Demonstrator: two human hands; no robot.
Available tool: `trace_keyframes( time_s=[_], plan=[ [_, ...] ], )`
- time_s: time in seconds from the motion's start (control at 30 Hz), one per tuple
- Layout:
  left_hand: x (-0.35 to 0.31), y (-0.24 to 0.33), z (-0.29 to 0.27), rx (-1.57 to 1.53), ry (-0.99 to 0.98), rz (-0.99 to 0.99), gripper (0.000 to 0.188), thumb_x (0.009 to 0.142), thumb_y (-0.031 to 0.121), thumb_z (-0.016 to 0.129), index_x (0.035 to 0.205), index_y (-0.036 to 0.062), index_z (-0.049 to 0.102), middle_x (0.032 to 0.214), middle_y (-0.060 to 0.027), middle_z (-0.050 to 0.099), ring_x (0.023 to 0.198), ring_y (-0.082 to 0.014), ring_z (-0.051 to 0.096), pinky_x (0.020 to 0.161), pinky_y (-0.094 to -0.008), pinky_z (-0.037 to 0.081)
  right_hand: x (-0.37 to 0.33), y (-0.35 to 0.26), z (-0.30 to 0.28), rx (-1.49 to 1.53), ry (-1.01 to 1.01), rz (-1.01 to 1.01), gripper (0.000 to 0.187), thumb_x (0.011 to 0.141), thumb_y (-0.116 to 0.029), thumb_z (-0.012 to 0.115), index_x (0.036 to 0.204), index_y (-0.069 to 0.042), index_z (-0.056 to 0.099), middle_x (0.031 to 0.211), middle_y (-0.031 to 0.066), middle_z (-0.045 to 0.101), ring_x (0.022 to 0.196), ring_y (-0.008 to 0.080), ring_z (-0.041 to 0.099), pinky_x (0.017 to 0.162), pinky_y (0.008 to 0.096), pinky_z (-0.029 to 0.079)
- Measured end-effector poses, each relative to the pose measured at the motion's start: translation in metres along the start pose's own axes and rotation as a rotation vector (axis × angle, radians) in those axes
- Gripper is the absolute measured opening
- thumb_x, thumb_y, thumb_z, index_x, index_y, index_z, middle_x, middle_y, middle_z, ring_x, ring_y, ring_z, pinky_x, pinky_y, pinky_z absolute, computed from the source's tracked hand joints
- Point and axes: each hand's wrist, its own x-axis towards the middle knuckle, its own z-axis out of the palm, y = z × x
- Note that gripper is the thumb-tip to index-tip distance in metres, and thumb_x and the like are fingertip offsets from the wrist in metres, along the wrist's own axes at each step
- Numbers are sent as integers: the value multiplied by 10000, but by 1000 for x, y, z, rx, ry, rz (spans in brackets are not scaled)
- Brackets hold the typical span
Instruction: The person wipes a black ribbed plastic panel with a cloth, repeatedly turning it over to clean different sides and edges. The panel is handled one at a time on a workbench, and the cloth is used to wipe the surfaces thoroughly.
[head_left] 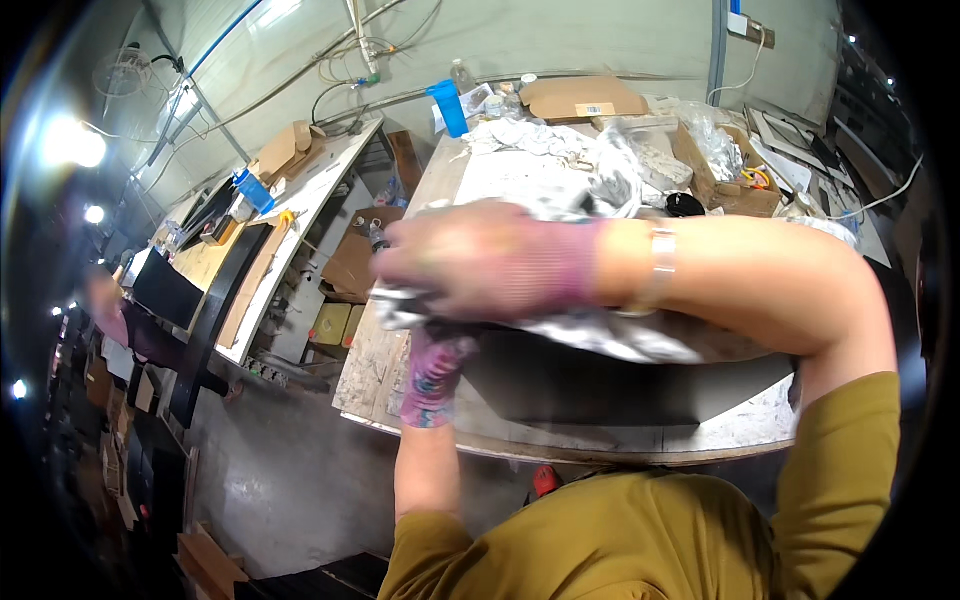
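My right hand point(500, 260), in a purple-stained glove and smeared by motion, reaches across to the left with a white cloth point(640, 338) gripped under it. Dark marks show on the cloth, which trails right under my forearm. Beneath it a black, flat-faced piece point(600, 388) lies along the near side of the worktable point(375, 385). By the left end of this piece is my left hand point(437, 375), in a similar stained glove. My right hand and the cloth hide its fingers, so its hold on the black piece does not show.
Behind the cloth lie crumpled white rags point(530, 140), a blue cup point(448, 108), a cardboard piece point(583, 98) and an open carton point(745, 185). A second bench point(340, 160) stands left, with a blue bottle point(253, 190). Another person's arm point(125, 325) shows far left.
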Motion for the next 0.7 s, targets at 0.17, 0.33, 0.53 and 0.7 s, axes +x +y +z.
trace_keyframes(
  time_s=[0.17, 0.33, 0.53, 0.7],
  plan=[
    [18, 32, 14, -7, -124, 146, 1174, 665, 385, 880, 1526, 36, 161, 1407, -105, 436, 1264, -210, 466, 1076, -356, 373, -112, -21, -66, -121, -152, 355, 457, 723, -53, 691, 1160, -132, 585, 1048, 110, 597, 954, 321, 620, 821, 418, 505],
    [19, 27, 27, -169, -142, 100, 1095, 689, 351, 864, 1506, 27, 211, 1397, -101, 445, 1299, -227, 435, 1095, -374, 355, -33, -7, -25, -108, -108, 239, 511, 710, -25, 679, 1193, -135, 554, 1079, 111, 585, 942, 320, 618, 803, 430, 525],
    [24, 32, 26, -165, -136, 82, 1127, 676, 352, 878, 1517, 47, 193, 1415, -110, 407, 1294, -226, 432, 1093, -363, 353, -32, -1, -27, -127, -81, 255, 351, 764, -62, 630, 1110, -87, 575, 1021, 116, 571, 935, 330, 599, 793, 430, 503],
    [20, 35, 18, -141, -168, 103, 1139, 678, 325, 877, 1525, 44, 170, 1394, -113, 419, 1283, -209, 422, 1082, -344, 349, -78, -28, -51, -212, -109, 491, 496, 729, -20, 697, 1199, -135, 587, 1143, 92, 592, 1032, 290, 614, 880, 391, 500]
  ],
)
